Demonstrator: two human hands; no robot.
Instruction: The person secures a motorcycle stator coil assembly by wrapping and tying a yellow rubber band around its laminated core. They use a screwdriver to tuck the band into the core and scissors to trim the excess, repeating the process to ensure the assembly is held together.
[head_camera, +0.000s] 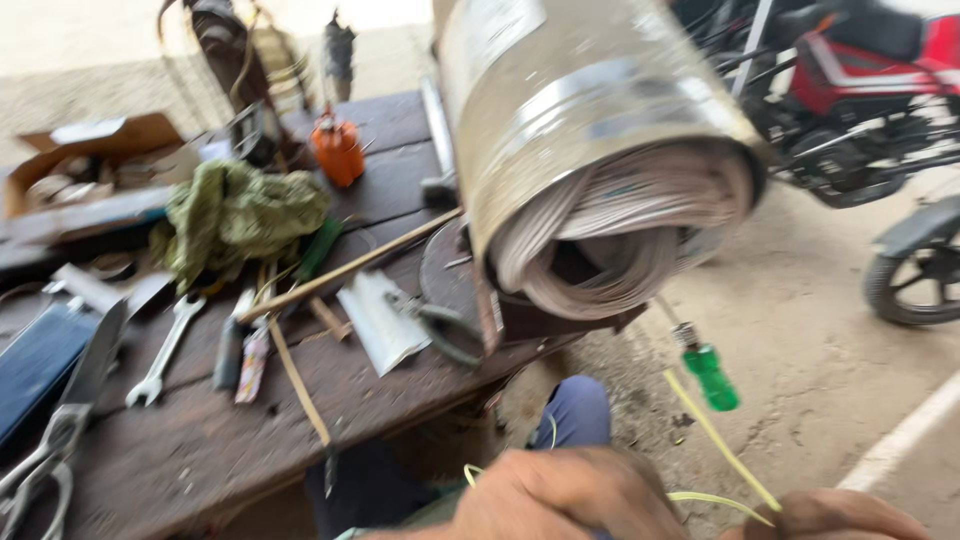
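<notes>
We pinch a yellow sleeve (722, 440) between our left hand (570, 495) and right hand (835, 515), fingers closed on it; the wound metal cylinder (590, 150) lies on the wooden bench (200, 440) just above.

Soft daylight; heavy motion blur

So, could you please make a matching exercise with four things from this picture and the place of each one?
Things:
1. green-handled screwdriver
2. orange plastic can
3. silver open-ended spanner
4. thin yellow strip

Places:
A. flat on the dark wooden table, at its left part
B. between the person's two hands
C. upright at the table's far side
D. sticking out below the big metal cylinder with wire windings

Pairs: 1-D, 2-C, 3-A, 4-B
</notes>
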